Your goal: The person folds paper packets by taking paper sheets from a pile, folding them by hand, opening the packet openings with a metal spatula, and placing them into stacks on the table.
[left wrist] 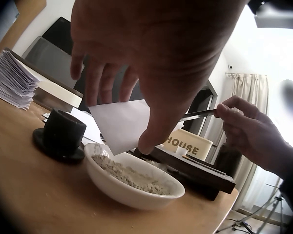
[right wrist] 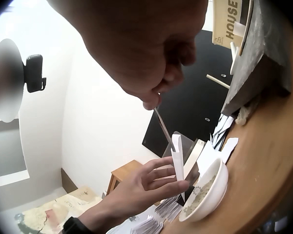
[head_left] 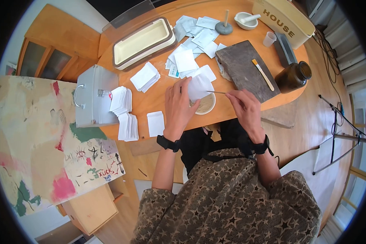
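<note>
Wooden table [head_left: 146,103] is carrying bowl [left wrist: 132,193]; left hand [head_left: 178,107] pinching envelope [head_left: 199,84], right hand [head_left: 247,109] pinching thin tool [head_left: 216,92]. Envelope's likely light, creasing easily; hold edges.

The envelope [left wrist: 119,127] and bowl [left wrist: 132,196] are white, the powder [left wrist: 129,176] greyish beige, the shirt [head_left: 232,199] star-patterned brown.

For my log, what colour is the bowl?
White bowl, clearest in the left wrist view.

Glare whitens the left wrist view's right side; corners darken.
</note>
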Tool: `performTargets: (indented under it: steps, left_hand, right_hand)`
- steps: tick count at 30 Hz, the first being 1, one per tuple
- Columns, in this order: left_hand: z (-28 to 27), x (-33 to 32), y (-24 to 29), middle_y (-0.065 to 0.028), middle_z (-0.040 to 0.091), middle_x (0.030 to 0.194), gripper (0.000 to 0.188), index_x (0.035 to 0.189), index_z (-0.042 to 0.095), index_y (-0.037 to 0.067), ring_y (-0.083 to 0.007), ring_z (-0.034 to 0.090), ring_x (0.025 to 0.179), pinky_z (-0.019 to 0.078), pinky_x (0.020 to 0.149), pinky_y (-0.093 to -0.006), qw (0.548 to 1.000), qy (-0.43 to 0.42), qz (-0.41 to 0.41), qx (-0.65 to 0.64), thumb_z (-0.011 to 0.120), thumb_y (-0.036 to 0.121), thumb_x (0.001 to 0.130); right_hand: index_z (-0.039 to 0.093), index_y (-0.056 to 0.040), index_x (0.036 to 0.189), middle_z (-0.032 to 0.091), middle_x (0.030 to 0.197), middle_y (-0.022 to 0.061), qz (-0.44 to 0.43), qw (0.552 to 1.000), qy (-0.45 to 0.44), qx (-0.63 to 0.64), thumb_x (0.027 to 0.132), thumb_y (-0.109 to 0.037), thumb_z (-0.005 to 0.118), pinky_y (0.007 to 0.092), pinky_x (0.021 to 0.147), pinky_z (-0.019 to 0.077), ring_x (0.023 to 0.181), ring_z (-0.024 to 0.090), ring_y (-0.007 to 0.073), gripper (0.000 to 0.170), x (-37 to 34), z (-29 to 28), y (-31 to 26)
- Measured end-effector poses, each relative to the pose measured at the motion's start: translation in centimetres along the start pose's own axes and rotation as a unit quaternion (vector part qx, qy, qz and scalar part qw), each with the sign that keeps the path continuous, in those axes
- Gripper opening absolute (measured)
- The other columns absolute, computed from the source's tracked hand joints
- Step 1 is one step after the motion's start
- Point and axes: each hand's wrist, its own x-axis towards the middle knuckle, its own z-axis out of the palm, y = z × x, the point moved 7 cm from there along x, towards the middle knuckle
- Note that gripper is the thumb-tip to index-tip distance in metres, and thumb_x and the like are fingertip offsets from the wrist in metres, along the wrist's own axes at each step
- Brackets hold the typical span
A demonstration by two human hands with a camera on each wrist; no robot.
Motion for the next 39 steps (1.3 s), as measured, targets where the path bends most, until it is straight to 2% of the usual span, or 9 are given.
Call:
performTargets:
  steps: [3,12,18,20,21,22,24,27,39]
  left_hand:
    - [-0.1,-0.1,0.0,-0.0143,0.06,0.132,0.077,0.139,0.051,0.007,-0.0345,0.054,0.123,0.0393,0.109,-0.046,1.0,0.002,-0.012,-0.002,0.087,0.015,0.072]
    - [-2.3,-1.9,-1.0,-0.0132,0.059,0.132,0.077,0.142,0.05,0.009,-0.0314,0.056,0.123,0.0365,0.112,-0.0487,0.998,0.012,-0.061,0.008,0.086,0.021,0.075]
    - [-4.5,-6.5,-4.5,-0.015,0.064,0.131,0.075,0.143,0.051,0.009,-0.0314,0.06,0.121,0.0388,0.109,-0.0481,0.984,0.005,-0.171,0.056,0.085,0.027,0.079]
    - [-4.9,-8.8,-6.5,-0.0157,0.063,0.133,0.074,0.143,0.051,0.009,-0.0315,0.06,0.122,0.0389,0.108,-0.0505,0.963,-0.007,-0.268,-0.002,0.084,0.029,0.08]
    - [-4.9,-9.9,-7.6,-0.0145,0.064,0.133,0.073,0.144,0.05,0.01,-0.0331,0.062,0.12,0.045,0.099,-0.0463,0.963,-0.012,-0.265,0.049,0.083,0.033,0.083]
    - [-5.0,-10.7,-7.8,-0.0145,0.064,0.133,0.073,0.144,0.05,0.01,-0.0331,0.062,0.12,0.045,0.099,-0.0463,0.962,-0.013,-0.266,0.05,0.083,0.033,0.083]
    - [-5.5,-12.1,-8.3,-0.0167,0.061,0.135,0.074,0.144,0.049,0.009,-0.0321,0.061,0.123,0.041,0.104,-0.0557,0.945,-0.017,-0.306,0.114,0.082,0.034,0.082]
    - [-5.6,-13.1,-8.6,-0.0165,0.062,0.133,0.073,0.143,0.049,0.008,-0.0321,0.062,0.121,0.0418,0.103,-0.0558,0.925,-0.044,-0.343,0.156,0.081,0.037,0.083]
    - [-4.5,-13.0,-8.5,-0.0156,0.063,0.128,0.071,0.138,0.053,0.005,-0.0322,0.063,0.118,0.0417,0.103,-0.0529,0.921,-0.052,-0.344,0.178,0.081,0.043,0.083]
  right_hand:
    - [0.073,-0.0043,0.093,0.057,0.068,0.0071,-0.037,0.999,0.013,-0.021,0.086,-0.004,0.076,0.0379,0.056,0.0401,0.059,0.05,0.0242,0.008,0.2,-0.5,-0.7]
    - [0.072,-0.0015,0.097,0.067,0.078,0.0051,0.051,0.994,0.066,0.063,0.093,-0.003,0.074,0.0237,0.056,0.0422,0.064,0.054,0.0093,0.005,0.5,-2.1,0.2]
    - [0.071,-0.0005,0.096,0.064,0.076,0.0023,0.076,0.993,0.062,0.073,0.094,-0.005,0.074,0.0219,0.055,0.0406,0.065,0.052,0.0064,0.006,0.3,-1.7,0.6]
    - [0.07,-0.0003,0.095,0.063,0.074,0.0017,0.074,0.994,0.054,0.061,0.094,-0.005,0.074,0.0219,0.055,0.0403,0.064,0.051,0.0061,0.006,0.3,-1.5,0.3]
    - [0.07,-0.0003,0.095,0.063,0.074,0.0017,0.075,0.994,0.053,0.062,0.094,-0.005,0.074,0.0219,0.055,0.0403,0.064,0.051,0.0061,0.006,0.3,-1.4,0.3]
    - [0.07,-0.0002,0.094,0.062,0.073,0.0017,0.088,0.993,0.049,0.065,0.094,-0.005,0.074,0.0222,0.055,0.04,0.064,0.051,0.006,0.006,0.2,-1.2,0.5]
    - [0.069,-0.0002,0.094,0.062,0.072,0.0016,0.101,0.992,0.043,0.07,0.093,-0.006,0.073,0.0224,0.055,0.0397,0.063,0.05,0.0059,0.007,0.0,-0.8,0.7]
    - [0.069,-0.0002,0.092,0.06,0.071,0.0018,0.116,0.991,0.024,0.069,0.094,-0.006,0.073,0.0229,0.055,0.0391,0.062,0.049,0.0059,0.008,-0.2,-0.2,1.0]
    - [0.067,-0.0001,0.09,0.059,0.069,0.0026,0.148,0.987,-0.003,0.064,0.094,-0.009,0.073,0.0242,0.055,0.0407,0.062,0.049,0.007,0.011,-0.6,0.4,1.5]
